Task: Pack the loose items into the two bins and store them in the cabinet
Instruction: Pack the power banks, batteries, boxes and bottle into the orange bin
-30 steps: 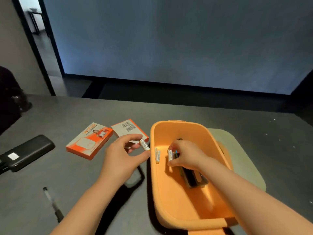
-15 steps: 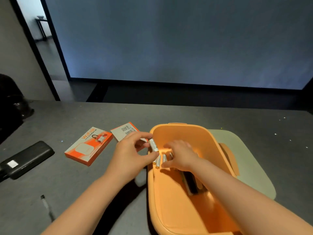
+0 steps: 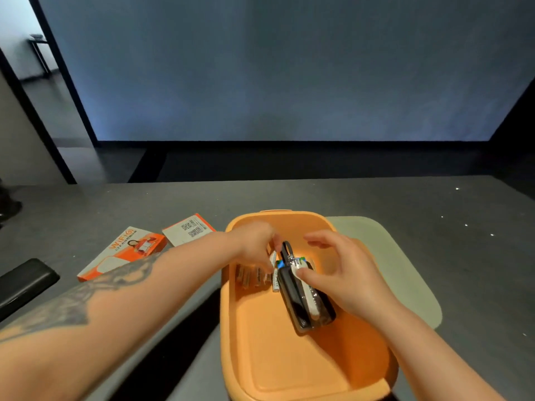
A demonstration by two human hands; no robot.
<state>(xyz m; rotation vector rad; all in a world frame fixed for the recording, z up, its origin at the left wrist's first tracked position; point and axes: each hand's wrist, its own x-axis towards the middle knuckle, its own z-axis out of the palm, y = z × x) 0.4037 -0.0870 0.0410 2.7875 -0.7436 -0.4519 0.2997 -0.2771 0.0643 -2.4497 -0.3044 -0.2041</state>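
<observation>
Your two arms come in bare from the bottom edge — no sleeves, no gloves, no watch or rings that show. Your left forearm (image 3: 95,302) carries a dark tattoo, a grey-black pattern with pointed, leaf-like shapes running along its upper side toward the wrist — its finer detail is too blurred to read. Your right forearm (image 3: 428,351) is unmarked, and both hands are bare.

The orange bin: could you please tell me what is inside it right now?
Inside the orange bin lie several batteries along the left wall and a dark clear-wrapped package. Both hands, left and right, reach in and cover whatever lies beneath them.
</observation>
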